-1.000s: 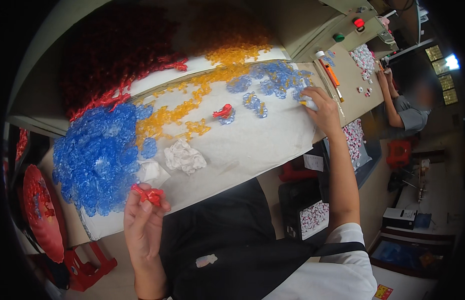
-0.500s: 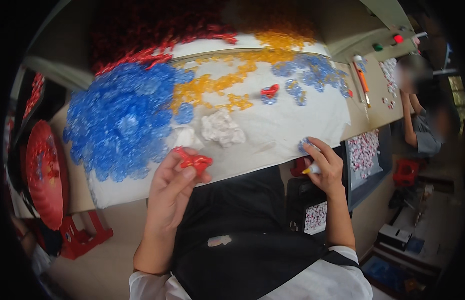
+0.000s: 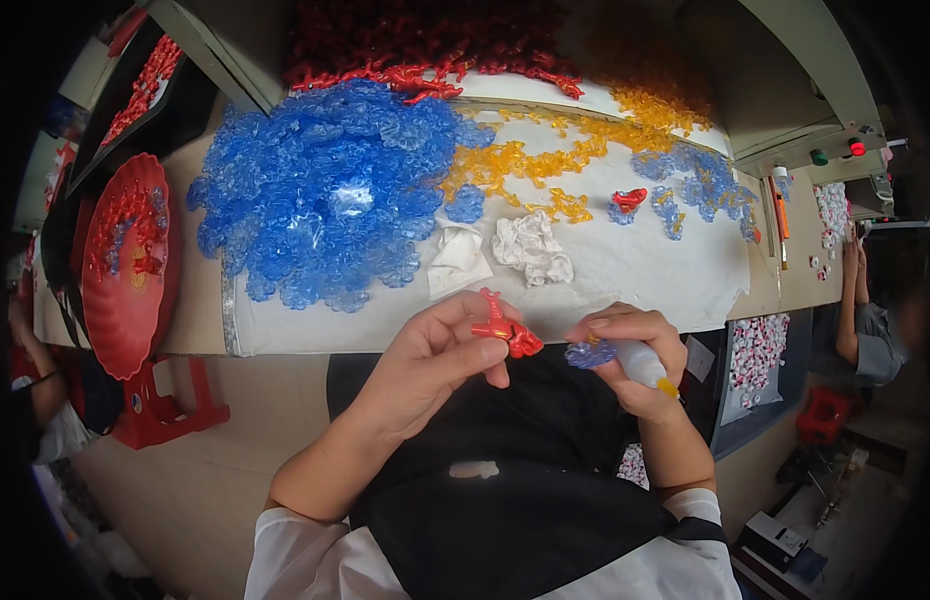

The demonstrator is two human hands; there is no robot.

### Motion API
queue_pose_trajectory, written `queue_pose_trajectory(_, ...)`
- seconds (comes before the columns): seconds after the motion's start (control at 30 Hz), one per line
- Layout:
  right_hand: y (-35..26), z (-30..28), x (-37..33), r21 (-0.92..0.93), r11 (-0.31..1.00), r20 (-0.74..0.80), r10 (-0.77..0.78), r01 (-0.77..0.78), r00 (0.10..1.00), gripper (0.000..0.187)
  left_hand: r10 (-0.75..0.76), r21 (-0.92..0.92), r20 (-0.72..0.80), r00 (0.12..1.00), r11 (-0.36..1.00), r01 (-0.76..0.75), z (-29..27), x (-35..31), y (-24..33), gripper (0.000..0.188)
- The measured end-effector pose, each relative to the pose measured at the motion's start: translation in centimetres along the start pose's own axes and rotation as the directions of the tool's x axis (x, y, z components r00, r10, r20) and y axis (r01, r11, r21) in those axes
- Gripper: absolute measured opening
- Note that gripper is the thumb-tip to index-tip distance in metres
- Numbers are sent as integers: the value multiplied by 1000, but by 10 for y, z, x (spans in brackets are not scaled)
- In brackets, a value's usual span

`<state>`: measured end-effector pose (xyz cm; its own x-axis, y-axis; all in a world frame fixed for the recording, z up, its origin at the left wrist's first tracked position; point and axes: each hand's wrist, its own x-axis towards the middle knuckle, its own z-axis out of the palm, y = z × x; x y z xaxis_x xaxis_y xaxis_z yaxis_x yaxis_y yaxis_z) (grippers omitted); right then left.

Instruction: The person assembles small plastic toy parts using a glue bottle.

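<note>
Between the thumb and fingers of my left hand [image 3: 425,355] is a small glossy red plastic figure [image 3: 505,333], held just off the table's front edge. My right hand [image 3: 650,335] pinches a translucent blue plastic piece [image 3: 589,354] at its fingertips. A small white squeeze bottle [image 3: 637,362] with a yellow tip is also tucked in that hand, its tip pointing away from the blue piece. A narrow gap separates the red figure from the blue piece. Past my hands, crumpled white cloth [image 3: 532,250] and a folded white cloth [image 3: 459,258] lie on the covered table.
A big heap of blue pieces [image 3: 315,190] fills the table's left. Yellow pieces [image 3: 525,160] and red pieces [image 3: 425,80] lie behind. A joined red-and-blue piece [image 3: 626,205] sits at right, near an orange-handled tool [image 3: 782,215]. A red scalloped tray [image 3: 125,330] stands far left.
My right hand has come in toward my left with the blue piece and bottle, turning as it moved. Both hands are now closer together. The whole view has shifted.
</note>
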<state>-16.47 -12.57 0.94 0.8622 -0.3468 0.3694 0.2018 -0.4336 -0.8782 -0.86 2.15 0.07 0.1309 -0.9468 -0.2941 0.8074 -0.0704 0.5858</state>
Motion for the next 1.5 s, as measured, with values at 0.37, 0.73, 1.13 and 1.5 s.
queue_pose_trajectory(0.37,3,12,7,263,958,-2,117,-112,993,25,8,103,-15,1000,995,-7,0,1,1,24)
queue_pose_trajectory(0.73,0,11,14,61,996,28,62,-63,998,25,5,116,-18,1000,993,-3,1,1,2,23)
queue_pose_trajectory(1.13,-4,5,16,-141,989,126,-23,41,992,13,45,206,20,999,977,-49,-4,0,2,17)
queue_pose_trajectory(1.5,-7,3,23,-165,983,209,-49,85,977,16,-48,155,-35,998,987,53,-1,0,6,18)
